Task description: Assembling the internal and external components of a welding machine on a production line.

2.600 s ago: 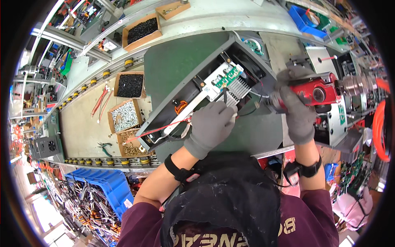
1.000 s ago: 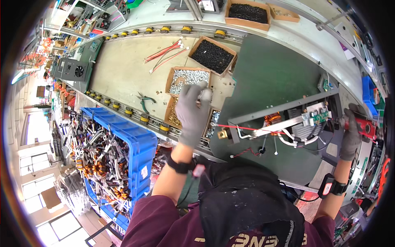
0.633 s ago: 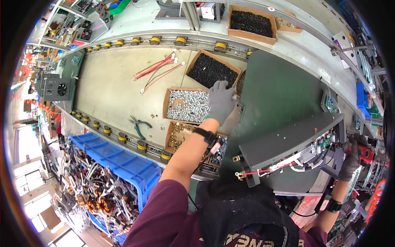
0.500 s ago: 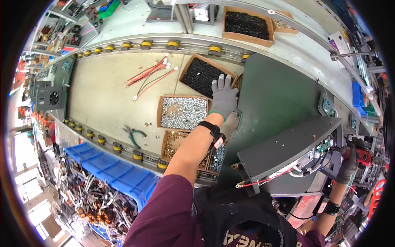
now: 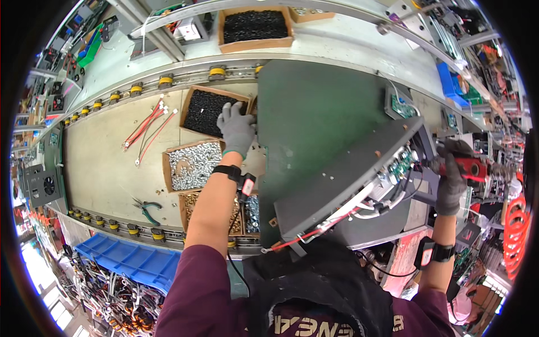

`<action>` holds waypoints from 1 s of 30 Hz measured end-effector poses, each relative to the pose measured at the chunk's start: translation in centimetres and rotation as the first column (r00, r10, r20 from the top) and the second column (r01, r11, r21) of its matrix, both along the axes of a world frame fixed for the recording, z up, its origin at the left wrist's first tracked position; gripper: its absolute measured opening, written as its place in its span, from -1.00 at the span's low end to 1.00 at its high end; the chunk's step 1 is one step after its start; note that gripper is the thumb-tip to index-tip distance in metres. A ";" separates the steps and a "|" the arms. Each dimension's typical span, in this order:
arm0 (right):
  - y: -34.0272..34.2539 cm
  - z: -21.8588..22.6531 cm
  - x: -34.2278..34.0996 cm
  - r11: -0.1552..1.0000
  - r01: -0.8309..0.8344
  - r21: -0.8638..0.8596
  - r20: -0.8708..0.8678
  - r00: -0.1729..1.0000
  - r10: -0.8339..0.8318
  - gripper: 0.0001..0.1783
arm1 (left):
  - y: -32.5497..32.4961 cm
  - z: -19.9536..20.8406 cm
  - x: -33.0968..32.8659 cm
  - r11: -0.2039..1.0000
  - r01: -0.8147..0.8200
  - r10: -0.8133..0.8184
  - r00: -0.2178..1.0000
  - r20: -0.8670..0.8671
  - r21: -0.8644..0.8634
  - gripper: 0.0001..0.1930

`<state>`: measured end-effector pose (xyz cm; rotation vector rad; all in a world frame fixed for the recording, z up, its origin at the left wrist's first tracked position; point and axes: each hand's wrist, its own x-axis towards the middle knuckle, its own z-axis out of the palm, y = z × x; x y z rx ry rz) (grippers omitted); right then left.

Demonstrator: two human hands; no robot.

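Note:
My gloved left hand (image 5: 237, 132) rests over the right side of a cardboard box of small black screws (image 5: 202, 112). Its fingers are bent and apart, with no held item visible. In my gloved right hand (image 5: 451, 185), at the far right, is a red power screwdriver (image 5: 471, 168), its tip pointing left toward a dark metal equipment case (image 5: 342, 174). The case lies tilted, with green circuit boards (image 5: 400, 163) and white and red wires along its open side. A red lead (image 5: 292, 241) sticks out at its near end.
Nearer me are a box of silver screws (image 5: 196, 163) and boxes of brass-coloured (image 5: 191, 205) and bluish fasteners (image 5: 252, 213). Pliers (image 5: 149, 210) and red-black cables (image 5: 147, 129) lie left. A green board (image 5: 314, 112) adjoins the case. A blue tray (image 5: 123, 255) and red coiled hose (image 5: 515, 236) flank me.
The view has swung right. My left hand's fingers have gone from stretched out to bent over the black screws. My right hand, with the screwdriver, has come up beside the case's far end.

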<state>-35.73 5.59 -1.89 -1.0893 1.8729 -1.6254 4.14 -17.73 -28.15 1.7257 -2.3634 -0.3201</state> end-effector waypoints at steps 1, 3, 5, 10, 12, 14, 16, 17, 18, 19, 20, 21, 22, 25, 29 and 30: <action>-0.2 0.2 0.1 0.997 -0.050 -0.056 0.077 0.996 0.054 -0.55 | 0.2 0.8 0.0 0.998 -0.050 0.050 0.999 0.016 0.039 -0.83; -0.2 0.9 0.4 0.997 -0.048 -0.063 -0.055 0.997 0.044 -0.53 | 0.9 3.0 -0.1 0.985 -0.151 0.148 0.988 0.045 0.078 -0.85; 0.3 2.3 0.8 0.985 -0.108 -0.137 -0.002 0.994 0.109 -0.50 | 2.2 6.4 0.2 0.966 -0.256 0.259 0.936 -0.240 0.043 -0.92; 2.7 6.4 5.3 0.824 -0.319 -0.469 0.093 0.909 0.405 -0.55 | 10.9 19.3 -0.2 0.912 -0.013 0.390 0.345 -0.854 0.411 -0.85; 3.3 7.5 8.0 0.769 -0.395 -0.503 0.117 0.850 0.513 -0.57 | 17.1 23.5 -1.7 0.799 0.251 0.487 0.265 -0.832 0.547 -0.71; 3.7 8.2 10.6 0.739 -0.424 -0.524 0.147 0.809 0.569 -0.55 | 21.7 26.0 -4.0 0.648 0.469 0.621 0.131 -0.773 0.600 -0.56; 4.3 8.7 12.7 0.668 -0.482 -0.567 0.196 0.709 0.678 -0.54 | 24.6 27.1 -5.8 0.484 0.584 0.790 0.029 -0.613 0.651 -0.53; 4.6 8.8 13.4 0.633 -0.489 -0.600 0.166 0.698 0.697 -0.53 | 25.3 27.3 -6.3 0.475 0.623 0.783 0.024 -0.622 0.622 -0.52; 4.9 8.8 14.0 0.612 -0.492 -0.619 0.165 0.681 0.714 -0.53 | 26.1 27.3 -6.8 0.495 0.629 0.785 -0.029 -0.619 0.599 -0.52; 5.1 8.6 14.5 0.585 -0.497 -0.641 0.135 0.678 0.723 -0.53 | 26.8 27.2 -7.1 0.476 0.611 0.816 -0.040 -0.576 0.632 -0.53; 5.3 8.6 14.6 0.571 -0.517 -0.638 0.109 0.673 0.731 -0.53 | 27.4 27.1 -7.3 0.499 0.642 0.801 -0.085 -0.593 0.582 -0.53; 5.6 8.5 14.7 0.557 -0.537 -0.634 0.083 0.668 0.739 -0.52 | 28.0 27.0 -7.4 0.493 0.655 0.809 -0.103 -0.578 0.573 -0.53; 6.0 8.5 14.5 0.555 -0.572 -0.604 0.063 0.660 0.749 -0.51 | 28.6 27.0 -7.6 0.461 0.647 0.838 -0.092 -0.538 0.607 -0.53; 7.0 8.3 13.9 0.541 -0.631 -0.556 0.049 0.625 0.779 -0.51 | 30.1 27.0 -8.0 0.501 0.646 0.825 -0.156 -0.543 0.576 -0.54; 7.8 7.9 13.7 0.521 -0.648 -0.556 0.022 0.615 0.788 -0.52 | 31.3 27.0 -8.5 0.526 0.633 0.822 -0.209 -0.529 0.568 -0.60; 7.9 7.9 13.7 0.513 -0.653 -0.558 -0.008 0.622 0.783 -0.51 | 31.6 26.9 -8.8 0.532 0.645 0.824 -0.244 -0.511 0.549 -0.61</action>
